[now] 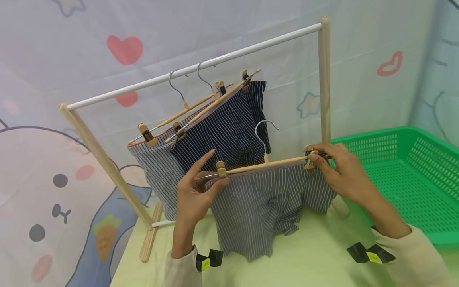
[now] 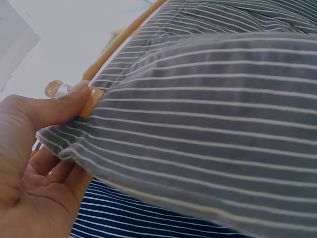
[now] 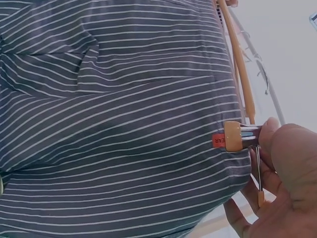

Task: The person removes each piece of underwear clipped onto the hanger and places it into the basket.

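Hands [image 1: 193, 195] [image 1: 344, 171]: two
Hangers [image 1: 283, 163]: three
Hooks [image 1: 265, 148]: three
Clips [image 1: 222, 170]: six
Striped clothes [image 1: 247, 215]: three
Rack [image 1: 324, 79]: one
Green basket [image 1: 412, 191]: one
Table [image 1: 308, 255]: one
Carrot picture [image 1: 106, 241]: one

The grey striped shorts [image 1: 247, 215] are dull cloth. The hanger hook [image 1: 256, 129] is shiny metal, the post [image 1: 324, 79] is wood, and the white bar [image 1: 251, 49] is smooth, maybe plastic.

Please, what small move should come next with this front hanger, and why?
Probably raise the front hanger toward the white rail: its hook is free, both clips seem fastened on the grey striped shorts, and two other hangers hang there.
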Tool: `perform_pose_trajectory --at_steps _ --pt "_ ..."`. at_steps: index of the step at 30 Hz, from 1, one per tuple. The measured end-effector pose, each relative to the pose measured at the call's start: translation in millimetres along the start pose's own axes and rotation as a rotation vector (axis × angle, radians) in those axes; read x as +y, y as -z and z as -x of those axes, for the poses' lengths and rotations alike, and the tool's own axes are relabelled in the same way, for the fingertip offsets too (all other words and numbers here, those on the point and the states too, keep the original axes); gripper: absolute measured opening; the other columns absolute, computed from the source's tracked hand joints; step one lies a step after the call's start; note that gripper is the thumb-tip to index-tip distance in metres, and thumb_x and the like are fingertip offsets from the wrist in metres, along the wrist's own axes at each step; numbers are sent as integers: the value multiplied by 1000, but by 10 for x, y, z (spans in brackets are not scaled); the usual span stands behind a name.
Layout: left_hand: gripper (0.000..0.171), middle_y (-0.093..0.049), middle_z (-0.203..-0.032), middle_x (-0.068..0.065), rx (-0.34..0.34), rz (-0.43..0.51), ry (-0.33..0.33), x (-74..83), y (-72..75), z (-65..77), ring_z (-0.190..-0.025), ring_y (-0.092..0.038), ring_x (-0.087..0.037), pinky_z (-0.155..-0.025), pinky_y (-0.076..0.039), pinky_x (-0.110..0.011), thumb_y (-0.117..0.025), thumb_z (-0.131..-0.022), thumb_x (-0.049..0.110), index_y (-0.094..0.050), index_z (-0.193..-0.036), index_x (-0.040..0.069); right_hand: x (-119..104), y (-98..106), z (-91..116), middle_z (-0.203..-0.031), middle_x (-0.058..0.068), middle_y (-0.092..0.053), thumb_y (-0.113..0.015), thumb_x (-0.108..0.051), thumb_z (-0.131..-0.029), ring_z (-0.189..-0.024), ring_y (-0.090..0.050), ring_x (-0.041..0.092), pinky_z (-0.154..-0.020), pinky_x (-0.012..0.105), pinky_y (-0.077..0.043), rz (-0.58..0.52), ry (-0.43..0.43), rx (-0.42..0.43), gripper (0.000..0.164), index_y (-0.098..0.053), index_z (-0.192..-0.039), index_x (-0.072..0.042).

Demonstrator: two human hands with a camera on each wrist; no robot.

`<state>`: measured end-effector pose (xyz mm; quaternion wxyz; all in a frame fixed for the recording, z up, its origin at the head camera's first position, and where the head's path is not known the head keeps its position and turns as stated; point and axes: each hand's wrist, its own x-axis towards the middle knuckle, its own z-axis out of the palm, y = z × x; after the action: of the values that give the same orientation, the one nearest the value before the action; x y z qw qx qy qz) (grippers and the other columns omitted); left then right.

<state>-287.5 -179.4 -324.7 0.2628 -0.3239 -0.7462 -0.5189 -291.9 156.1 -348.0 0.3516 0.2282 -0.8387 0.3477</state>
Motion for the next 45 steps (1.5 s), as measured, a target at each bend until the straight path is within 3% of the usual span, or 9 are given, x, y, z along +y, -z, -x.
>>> perform_pose_trajectory --at_steps 5,8,11,15,20,26,32,45 --pt "43 -75 -103 -19 -30 -5 57 13 38 23 -84 -71 -6 -71 -58 -21 -79 -81 1 -70 -123 6 -30 57 -1 -89 0 -74 -57 -21 -102 -88 -49 5 -69 30 -38 25 -16 -25 26 -67 -123 -10" --pt "37 -75 -107 -15 -47 -26 84 29 71 32 -95 -72 -7 -83 -59 -26 -81 -80 4 -73 -116 6 -49 92 -1 -90 0 -73 -58 -21 -101 -86 -51 3 -69 28 -41 26 -16 -37 25 -68 -121 -10" --pt "34 -75 -104 -12 -81 -57 112 41 108 41 -94 -71 -6 -86 -59 -28 -82 -79 5 -73 -112 8 -67 125 -1 -95 4 -71 -61 -21 -100 -78 -49 2 -64 23 -42 22 5 -27 22 -70 -117 -10" --pt "35 -73 -103 -12 -154 -71 119 53 138 50 -94 -70 -9 -89 -58 -31 -80 -81 3 -69 -115 8 -84 156 -2 -92 3 -72 -64 -19 -98 -71 -50 -1 -60 18 -44 10 31 -26 19 -72 -112 -10" --pt "39 -70 -104 -10 -219 -86 88 44 123 42 -97 -68 -11 -93 -57 -31 -75 -87 4 -65 -124 10 -92 186 0 -85 1 -72 -67 -18 -96 -66 -53 -2 -56 19 -43 -7 26 -33 19 -73 -111 -8" --pt "34 -69 -101 -15 -207 -40 73 -14 121 45 -93 -69 -7 -92 -57 -29 -69 -91 3 -64 -125 2 -160 240 3 -82 0 -72 -70 -17 -93 -66 -60 -3 -55 19 -48 -81 -32 -47 14 -75 -105 -13" --pt "29 -68 -105 -14 -216 -28 75 -38 133 47 -92 -71 -7 -89 -58 -29 -68 -93 6 -65 -122 8 -213 268 16 -86 0 -74 -69 -20 -95 -74 -62 -5 -58 22 -50 -100 -70 -89 15 -75 -107 -14" --pt "27 -66 -105 -14 -230 -30 72 -26 122 72 -94 -70 -6 -86 -59 -29 -67 -94 6 -64 -121 6 -232 274 25 -87 -2 -73 -62 -18 -99 -79 -63 -6 -59 24 -51 -108 -40 -105 13 -74 -105 -17"
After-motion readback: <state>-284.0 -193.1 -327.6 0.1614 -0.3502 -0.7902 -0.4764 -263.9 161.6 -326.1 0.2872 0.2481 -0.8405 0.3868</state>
